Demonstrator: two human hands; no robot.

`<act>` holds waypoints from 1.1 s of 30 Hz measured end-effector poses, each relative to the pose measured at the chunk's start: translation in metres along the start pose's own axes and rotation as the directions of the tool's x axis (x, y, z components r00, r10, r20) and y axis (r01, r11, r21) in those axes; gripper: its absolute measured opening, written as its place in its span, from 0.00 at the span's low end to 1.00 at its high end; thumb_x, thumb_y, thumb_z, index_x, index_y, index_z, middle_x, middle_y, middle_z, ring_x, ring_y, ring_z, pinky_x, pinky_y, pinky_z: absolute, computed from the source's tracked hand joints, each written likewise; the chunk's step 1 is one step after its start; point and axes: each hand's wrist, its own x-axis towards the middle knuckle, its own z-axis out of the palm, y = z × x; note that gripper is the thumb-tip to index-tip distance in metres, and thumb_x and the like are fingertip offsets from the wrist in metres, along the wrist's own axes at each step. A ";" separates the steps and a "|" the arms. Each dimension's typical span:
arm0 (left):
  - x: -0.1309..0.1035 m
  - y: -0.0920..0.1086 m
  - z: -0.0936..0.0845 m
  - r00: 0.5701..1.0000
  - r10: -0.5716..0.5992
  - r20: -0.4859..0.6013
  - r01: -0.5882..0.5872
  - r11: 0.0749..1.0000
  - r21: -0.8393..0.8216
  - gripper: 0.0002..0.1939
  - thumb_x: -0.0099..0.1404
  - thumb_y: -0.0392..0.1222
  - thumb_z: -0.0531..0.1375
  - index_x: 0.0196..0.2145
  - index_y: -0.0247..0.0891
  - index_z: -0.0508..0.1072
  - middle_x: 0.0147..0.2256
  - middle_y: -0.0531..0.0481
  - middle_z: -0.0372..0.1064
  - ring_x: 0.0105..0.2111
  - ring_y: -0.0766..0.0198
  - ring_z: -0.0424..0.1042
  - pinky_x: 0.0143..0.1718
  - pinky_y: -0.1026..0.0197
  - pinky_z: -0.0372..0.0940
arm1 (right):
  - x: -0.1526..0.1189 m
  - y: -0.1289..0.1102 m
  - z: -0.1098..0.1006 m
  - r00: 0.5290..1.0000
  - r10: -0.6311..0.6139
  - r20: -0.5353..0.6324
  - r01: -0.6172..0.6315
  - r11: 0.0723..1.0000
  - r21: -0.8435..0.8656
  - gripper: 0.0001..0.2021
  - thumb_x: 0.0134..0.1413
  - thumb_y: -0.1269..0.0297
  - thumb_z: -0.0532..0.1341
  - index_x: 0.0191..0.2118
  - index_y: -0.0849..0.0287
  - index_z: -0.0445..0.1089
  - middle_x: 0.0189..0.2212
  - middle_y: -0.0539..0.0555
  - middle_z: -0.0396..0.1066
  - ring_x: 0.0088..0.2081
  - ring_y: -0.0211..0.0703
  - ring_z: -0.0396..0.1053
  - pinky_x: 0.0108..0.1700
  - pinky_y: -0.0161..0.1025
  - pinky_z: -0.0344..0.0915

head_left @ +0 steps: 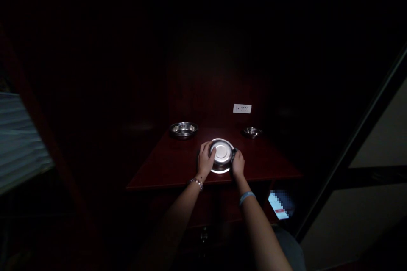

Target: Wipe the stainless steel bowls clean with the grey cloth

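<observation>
A shiny steel bowl point(221, 152) is turned with its base toward me and its wide rim away, above the front part of a dark red wooden desk point(178, 165). My left hand point(206, 159) grips its left side, thumb on the base and fingers round the edge. At the bowl's right side, my right hand point(238, 164) is closed around a small dark object point(234, 154), whose kind I cannot make out. That object meets the bowl's edge.
A larger steel bowl point(183, 130) stands at the desk's back left, and a smaller steel bowl point(252, 132) at the back right. A white socket panel point(242, 109) is on the back wall. Below the desk's right side is a lit screen point(277, 206). The surroundings are very dark.
</observation>
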 end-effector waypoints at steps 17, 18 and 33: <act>0.000 0.002 -0.001 0.999 -0.028 0.025 0.027 0.997 0.069 0.20 0.70 0.46 0.55 0.56 0.42 0.72 0.57 0.42 0.66 0.55 0.53 0.70 0.61 0.50 0.61 | -0.002 -0.006 -0.002 0.999 0.027 -0.018 -0.027 0.999 -0.017 0.21 0.63 0.57 0.45 0.42 0.59 0.74 0.42 0.60 0.78 0.45 0.51 0.73 0.50 0.41 0.64; 0.000 0.003 -0.002 0.999 -0.027 0.025 0.025 0.997 0.071 0.20 0.69 0.46 0.55 0.56 0.43 0.72 0.57 0.43 0.66 0.55 0.53 0.70 0.61 0.50 0.61 | -0.002 -0.006 -0.002 0.999 0.027 -0.021 -0.027 1.000 -0.015 0.21 0.63 0.57 0.45 0.41 0.58 0.74 0.42 0.60 0.78 0.45 0.51 0.73 0.49 0.41 0.64; 0.000 0.003 -0.002 0.999 -0.035 0.039 0.032 0.997 0.068 0.20 0.69 0.45 0.55 0.57 0.44 0.71 0.57 0.44 0.66 0.55 0.54 0.69 0.61 0.51 0.61 | -0.002 -0.007 -0.002 1.000 0.020 -0.001 -0.020 1.000 0.000 0.22 0.62 0.55 0.45 0.44 0.59 0.73 0.45 0.61 0.77 0.47 0.50 0.73 0.51 0.41 0.64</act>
